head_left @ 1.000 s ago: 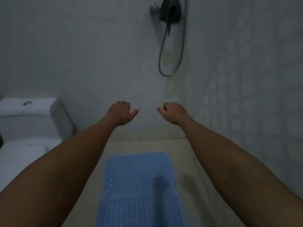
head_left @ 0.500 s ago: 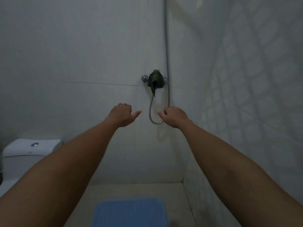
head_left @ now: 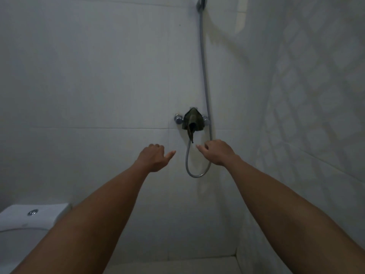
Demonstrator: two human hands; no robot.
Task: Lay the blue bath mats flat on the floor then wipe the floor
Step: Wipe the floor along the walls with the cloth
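Two bare arms stretched forward toward a white tiled wall, both hands held below a wall-mounted tap [head_left: 178, 118] and touching nothing. Left hand [head_left: 153, 158] below and to the left of the tap, back facing up, fingers [head_left: 157, 146] loosely curled under with the thumb poking out toward the right, holding nothing. Right hand [head_left: 218, 153] below and slightly right of the tap, likewise empty, fingers loosely bent, one tip pointing left. Draped over the tap, a dark green cloth [head_left: 191, 121] with one corner hanging down between the two hands and clear of both. Just right of the tap, a grey shower hose [head_left: 205, 86] running up the wall to a shower head [head_left: 201, 1] far above the tap, then dropping past the right hand into a loop below the tap. Far below and left of the tap, a white toilet cistern [head_left: 49, 213] with a round metal flush button [head_left: 32, 212] on its lid. Right of the tap, a side wall [head_left: 316, 95] of small patterned tiles. Well beneath the tap, only a narrow pale strip of floor [head_left: 177, 266] between the forearms. Blue bath mats out of view, so their place relative to the tap impossible to tell.
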